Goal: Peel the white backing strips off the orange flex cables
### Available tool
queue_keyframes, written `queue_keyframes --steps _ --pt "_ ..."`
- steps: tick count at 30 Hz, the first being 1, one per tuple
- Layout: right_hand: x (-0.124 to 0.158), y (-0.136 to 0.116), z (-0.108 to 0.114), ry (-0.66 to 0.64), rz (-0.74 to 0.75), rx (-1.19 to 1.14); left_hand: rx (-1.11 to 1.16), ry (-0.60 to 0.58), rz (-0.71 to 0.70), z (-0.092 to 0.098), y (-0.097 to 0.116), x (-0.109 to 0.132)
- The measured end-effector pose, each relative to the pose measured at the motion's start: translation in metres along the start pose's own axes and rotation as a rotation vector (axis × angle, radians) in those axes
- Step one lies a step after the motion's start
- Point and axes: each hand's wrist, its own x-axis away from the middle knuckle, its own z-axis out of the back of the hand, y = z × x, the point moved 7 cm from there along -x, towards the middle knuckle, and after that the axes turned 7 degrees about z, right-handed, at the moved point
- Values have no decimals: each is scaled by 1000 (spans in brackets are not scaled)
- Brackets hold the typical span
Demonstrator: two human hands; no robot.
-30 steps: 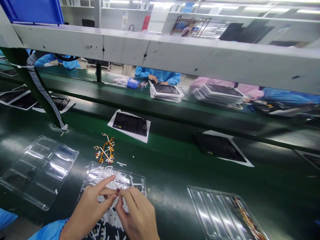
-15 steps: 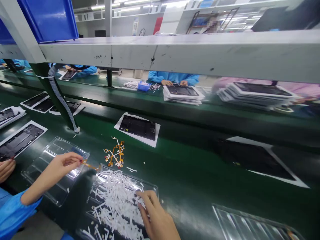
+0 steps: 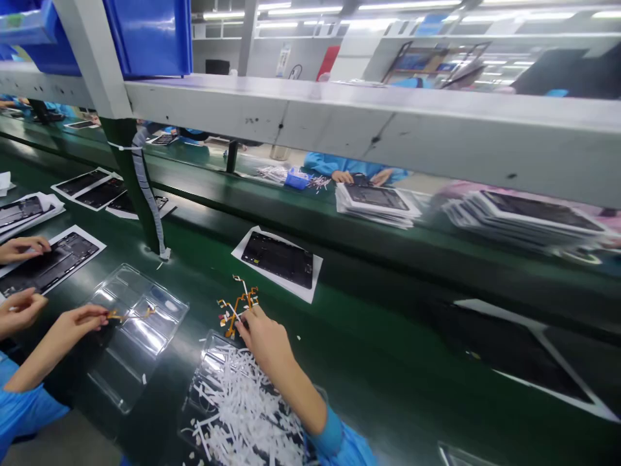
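The left hand (image 3: 80, 318) pinches one orange flex cable (image 3: 130, 315) between its fingers and holds it over the empty clear blister tray (image 3: 140, 336) at the left of the green counter (image 3: 369, 362). The right hand (image 3: 264, 336) reaches forward to the small pile of orange flex cables (image 3: 237, 303) lying loose on the counter; its fingertips touch the pile, but whether they have closed on a cable I cannot tell. Under that forearm sits a second clear tray (image 3: 208, 362) heaped with white paper strips (image 3: 242, 408), apparently peeled liners, which suggests many cables are already stripped. Only a few cables remain in the pile, so the work looks well along, with the pinched cable and those few left to handle. Beyond the pile a black tablet back housing (image 3: 278, 259) lies on a white sheet. At far left, another person's hands (image 3: 22, 278) work on a similar housing (image 3: 48, 262).
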Motion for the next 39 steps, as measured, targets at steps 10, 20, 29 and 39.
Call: queue_keyframes --steps 10,20,29,39 --pt "-6 -1 16 61 -3 -105 -32 17 -204 -44 34 35" --pt "96 -16 42 249 -57 -768 580 -636 -277 -230 165 126" --pt "142 2 55 417 -171 -945 277 -728 -521 -244 183 175" --pt "169 4 48 389 -288 -1177 441 -586 -345 -241 166 178"
